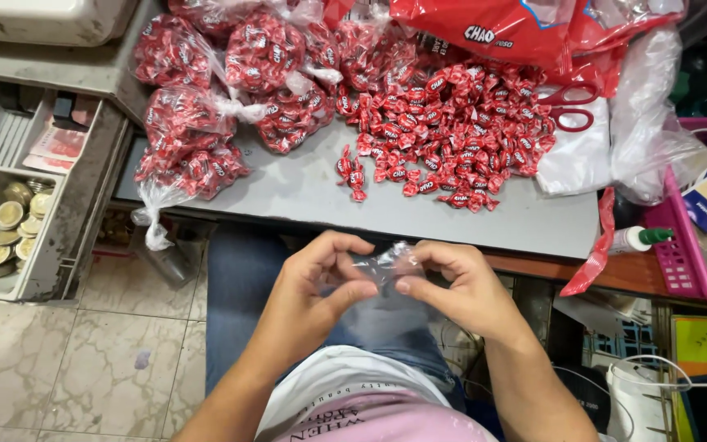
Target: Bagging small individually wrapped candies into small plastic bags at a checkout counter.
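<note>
Your left hand and right hand are both pinching a small clear plastic bag below the table of red candies.

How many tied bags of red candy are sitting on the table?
About 5: one far left, one beside it, one middle, two nearer the table edge. More may be hidden behind.

Large red packet: cut off by top edge. Scissors: blades hidden under packet, only red handles visible. Pink basket: cropped at right edge. Coin tray: cropped at left edge.
</note>
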